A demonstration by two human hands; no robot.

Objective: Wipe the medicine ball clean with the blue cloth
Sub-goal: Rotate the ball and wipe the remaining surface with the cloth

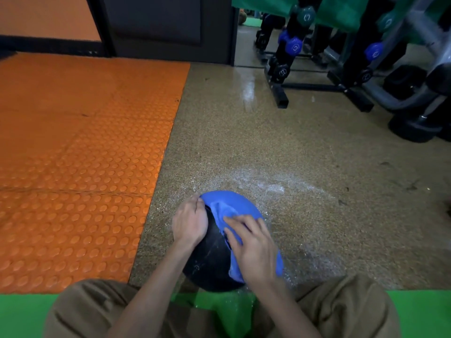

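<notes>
In the head view, the ball (210, 262) is sitting on the speckled floor (305, 147) just in front of the person's knees, touching the near green mat (419, 313), with the orange mat (80, 154) off to its left. The cloth (234, 206) is draping over the ball's far top and down its right side, leaving the near left black surface bare. The left hand (189, 223) is cupping the ball's upper left, its fingertips curling onto the cloth's edge and seemingly pinching it there. The right hand (253, 250) is lying flat on the cloth, fingers spread and nearly straight, pressing rather than grasping.

The floor around the ball is glistening (probably wet), so a hard sideways stroke could be sending the ball rolling or skidding out from under the hands. With only a flat palm on it, the cloth could also be bunching or sliding off instead of scrubbing.

Being round, the ball is showing no long axis and no clear facing. The cloth's length is running from the far left top toward the near right.
</notes>
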